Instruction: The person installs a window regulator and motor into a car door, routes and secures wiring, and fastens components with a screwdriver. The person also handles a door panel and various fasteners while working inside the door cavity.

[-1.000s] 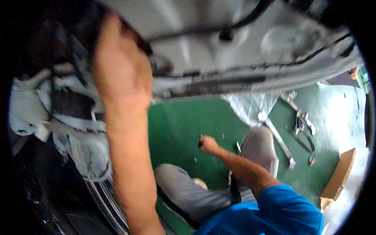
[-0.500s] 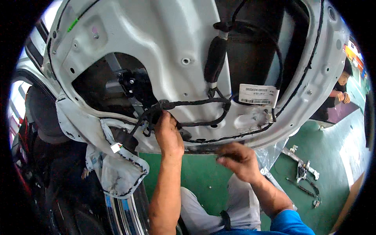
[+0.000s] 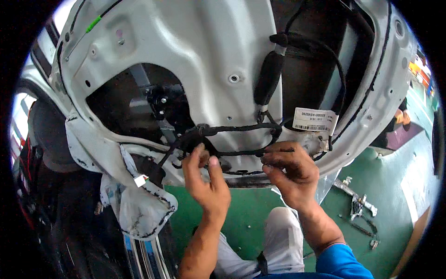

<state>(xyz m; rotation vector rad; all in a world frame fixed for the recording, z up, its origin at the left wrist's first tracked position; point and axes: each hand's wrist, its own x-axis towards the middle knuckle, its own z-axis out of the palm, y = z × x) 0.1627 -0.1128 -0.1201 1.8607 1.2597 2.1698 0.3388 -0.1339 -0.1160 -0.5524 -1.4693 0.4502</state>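
A black taped wiring harness [image 3: 241, 128] forms a loop across the lower part of a light grey car door panel [image 3: 218, 42]. My left hand [image 3: 206, 179] is raised just below the harness's left end, thumb and fingers apart, holding nothing. At the loop's lower right corner my right hand [image 3: 292, 172] has its fingers curled around the harness; the exact contact is partly hidden. A black motor unit [image 3: 162, 100] shows inside the left door opening. From the harness's left side hangs a small white connector [image 3: 140, 180].
A white barcode label [image 3: 316, 120] is at the right opening. A window regulator [image 3: 357, 200] lies on the green floor [image 3: 395, 223]. To the left are a loose sealing sheet [image 3: 146, 214] and the car's door sill [image 3: 144, 255]. Another person's hands [image 3: 402, 117] are at far right.
My left hand has drawn down off the harness and spread its fingers. My right hand has risen to the loop's lower right corner. The view has shifted slightly.
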